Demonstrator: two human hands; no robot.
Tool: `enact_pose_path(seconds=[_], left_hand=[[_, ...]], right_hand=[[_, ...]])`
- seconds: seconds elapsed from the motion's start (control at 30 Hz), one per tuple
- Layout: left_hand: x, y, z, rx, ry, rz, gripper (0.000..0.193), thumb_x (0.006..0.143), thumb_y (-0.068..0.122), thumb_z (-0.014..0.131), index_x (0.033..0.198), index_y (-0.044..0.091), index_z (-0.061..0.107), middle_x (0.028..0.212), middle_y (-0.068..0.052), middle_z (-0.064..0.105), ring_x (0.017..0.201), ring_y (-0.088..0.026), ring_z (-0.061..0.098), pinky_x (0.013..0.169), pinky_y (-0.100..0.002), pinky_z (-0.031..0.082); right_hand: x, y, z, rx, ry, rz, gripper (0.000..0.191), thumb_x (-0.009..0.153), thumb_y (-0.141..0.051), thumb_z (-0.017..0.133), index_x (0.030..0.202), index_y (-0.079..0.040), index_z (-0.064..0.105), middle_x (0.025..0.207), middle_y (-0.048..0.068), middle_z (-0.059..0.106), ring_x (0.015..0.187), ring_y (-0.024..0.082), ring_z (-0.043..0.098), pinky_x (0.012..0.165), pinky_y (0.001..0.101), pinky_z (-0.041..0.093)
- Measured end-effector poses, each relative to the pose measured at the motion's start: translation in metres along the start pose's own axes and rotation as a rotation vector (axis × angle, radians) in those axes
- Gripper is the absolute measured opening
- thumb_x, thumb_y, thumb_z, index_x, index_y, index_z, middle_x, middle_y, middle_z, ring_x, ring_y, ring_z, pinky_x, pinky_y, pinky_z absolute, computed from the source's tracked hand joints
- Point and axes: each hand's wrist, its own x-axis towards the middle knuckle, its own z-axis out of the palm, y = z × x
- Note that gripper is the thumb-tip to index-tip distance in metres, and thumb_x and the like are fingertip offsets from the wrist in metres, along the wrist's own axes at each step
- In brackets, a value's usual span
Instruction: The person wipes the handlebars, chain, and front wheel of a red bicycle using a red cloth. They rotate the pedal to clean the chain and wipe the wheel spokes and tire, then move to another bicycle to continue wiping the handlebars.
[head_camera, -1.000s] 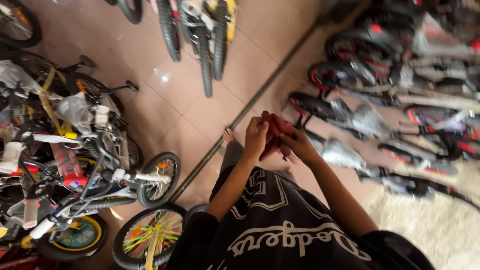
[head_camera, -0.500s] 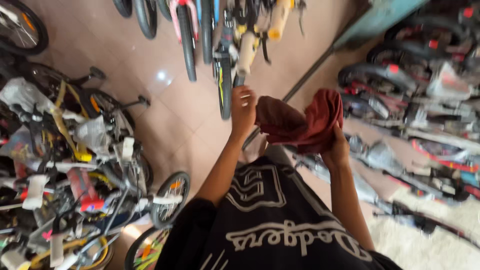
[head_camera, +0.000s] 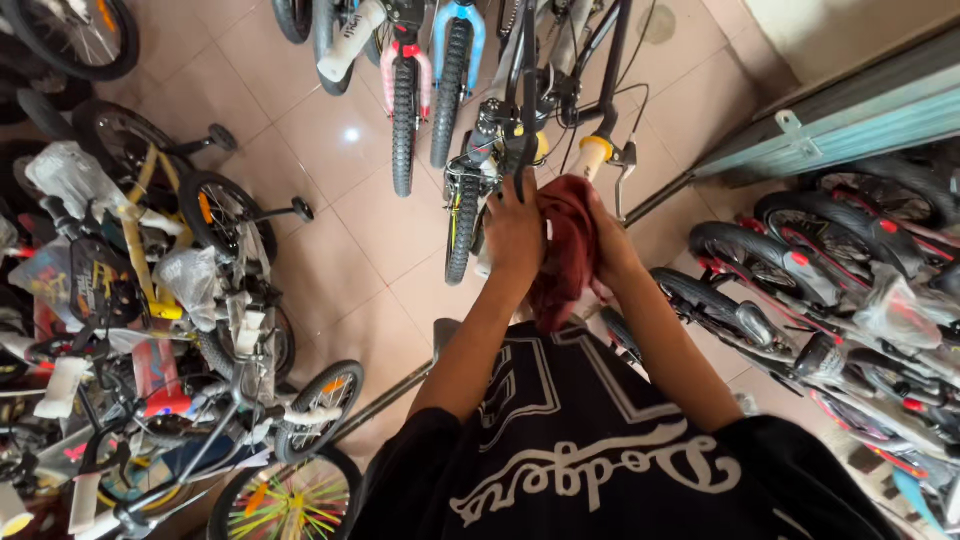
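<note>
One head-worn view, looking steeply down from chest height, close over both forearms, facing the tiled floor; edges look stretched, probably a wide lens.

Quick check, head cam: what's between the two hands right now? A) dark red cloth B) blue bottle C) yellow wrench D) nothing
A: a dark red cloth is bunched between the left hand and the right hand, both gripping it in front of the bike handlebar.
</note>
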Motion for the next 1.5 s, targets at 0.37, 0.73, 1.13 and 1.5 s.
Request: enact_pose_path(seconds=[0.37,0.73,1.13,1.5], left_hand=[[0.052,-0.022,0.024,-0.15,-0.234,-0.097,0.056,0.099,0.021,0.056,0.152,0.026,0.04,0.136,-0.018,0.057,0.083,-0.039,0.073,0.066,-0.051,0.06],[0.07,-0.061,-0.012,-0.161,-0.13,-0.119,0.046,0.104,0.032,0.051,0.15,0.03,0.047,0.107,-0.021,0.067,0.076,-0.041,0.072,0.067,-0.054,0.059],[0.075,-0.078,0.001,-0.187,-0.117,-0.054,0.046,0.105,0.032,0.05,0.151,0.029,0.045,0.107,-0.021,0.067,0.077,-0.042,0.072,0.071,-0.054,0.058],[0.078,-0.094,0.001,-0.184,-0.108,-0.029,0.047,0.103,0.032,0.053,0.15,0.028,0.047,0.099,-0.02,0.066,0.071,-0.039,0.071,0.063,-0.052,0.057]], right_hand=[[0.034,-0.016,0.005,-0.129,0.123,-0.091,0.036,0.091,-0.017,0.065,0.121,0.003,0.061,0.107,0.018,0.072,0.096,0.03,0.073,0.088,0.0426,0.062],[-0.002,-0.031,-0.058,-0.09,0.173,-0.213,0.031,0.095,-0.016,0.063,0.12,0.001,0.062,0.105,0.014,0.069,0.095,0.026,0.07,0.087,0.0392,0.059],[-0.077,0.029,-0.105,-0.044,0.239,-0.216,0.027,0.101,-0.018,0.058,0.124,-0.003,0.059,0.11,0.015,0.066,0.098,0.027,0.069,0.089,0.0398,0.059],[-0.174,0.037,-0.129,-0.251,0.441,-0.067,0.033,0.097,-0.016,0.056,0.122,0.005,0.061,0.105,0.02,0.071,0.092,0.029,0.071,0.082,0.0406,0.061]])
